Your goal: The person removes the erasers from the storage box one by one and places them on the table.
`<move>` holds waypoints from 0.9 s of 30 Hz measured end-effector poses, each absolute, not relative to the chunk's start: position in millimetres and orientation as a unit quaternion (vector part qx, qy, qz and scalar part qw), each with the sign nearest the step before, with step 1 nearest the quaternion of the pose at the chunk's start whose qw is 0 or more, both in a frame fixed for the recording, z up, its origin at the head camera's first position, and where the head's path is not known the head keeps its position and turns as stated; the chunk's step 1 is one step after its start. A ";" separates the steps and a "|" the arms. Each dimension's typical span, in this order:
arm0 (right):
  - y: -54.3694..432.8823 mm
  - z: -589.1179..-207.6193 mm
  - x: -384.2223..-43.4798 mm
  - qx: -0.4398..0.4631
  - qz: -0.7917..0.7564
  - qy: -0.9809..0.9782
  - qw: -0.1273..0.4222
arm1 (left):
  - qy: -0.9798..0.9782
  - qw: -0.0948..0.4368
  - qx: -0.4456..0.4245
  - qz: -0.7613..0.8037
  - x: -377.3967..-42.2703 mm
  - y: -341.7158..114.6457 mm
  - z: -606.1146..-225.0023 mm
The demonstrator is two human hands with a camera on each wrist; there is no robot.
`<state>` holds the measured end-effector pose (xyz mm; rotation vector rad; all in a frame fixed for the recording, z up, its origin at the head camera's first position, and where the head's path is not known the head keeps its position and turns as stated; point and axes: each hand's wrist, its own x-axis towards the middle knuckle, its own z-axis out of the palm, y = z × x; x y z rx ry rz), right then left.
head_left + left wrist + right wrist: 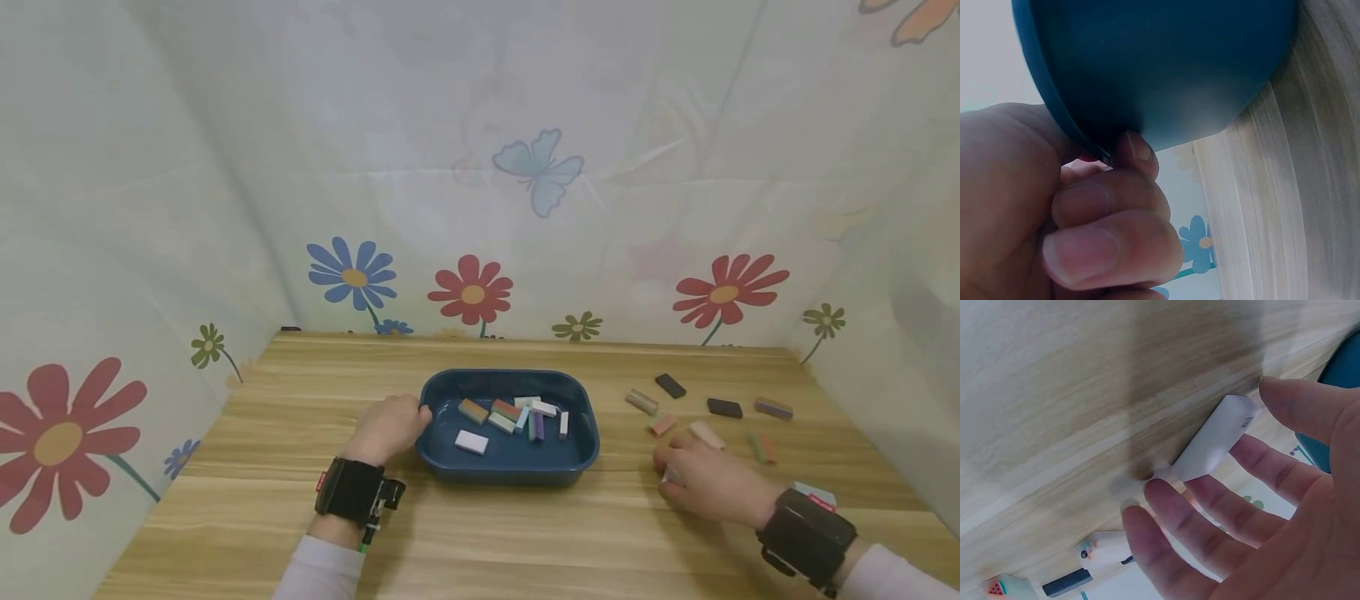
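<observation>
A dark blue tray (pixel 504 478) stands on the table with several small erasers in it, among them a white eraser (pixel 472 442) and a brown-topped one. My left hand (pixel 390 429) grips the left rim, the thumb inside and curled fingers underneath, as the left wrist view (pixel 1110 212) confirms. To the right of the tray, my right hand (pixel 708 479) is low over the table. Its thumb and fingers are around a white eraser (pixel 1216 440) with small dark print; the thumb lies by one end, the fingers along the other side.
Several loose erasers lie around the right hand, including black ones (pixel 724 407), a cream one (pixel 705 434), an orange-green one (pixel 763 447) and a pale blue one (pixel 814 492). A flowered curtain (pixel 480 208) hangs behind the wooden table (pixel 540 550).
</observation>
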<state>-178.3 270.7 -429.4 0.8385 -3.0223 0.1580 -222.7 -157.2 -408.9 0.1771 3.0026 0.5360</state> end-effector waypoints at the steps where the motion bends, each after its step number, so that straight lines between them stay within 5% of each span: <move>1: 270.7 -429.4 -177.6 0.264 0.047 -0.963 0.000 | 0.982 0.044 0.058 0.175 -222.5 -156.9 -408.6; 27: 208.9 -374.5 -187.0 0.207 0.132 -0.969 0.039 | 0.982 0.055 0.061 0.169 -222.2 -157.8 -405.6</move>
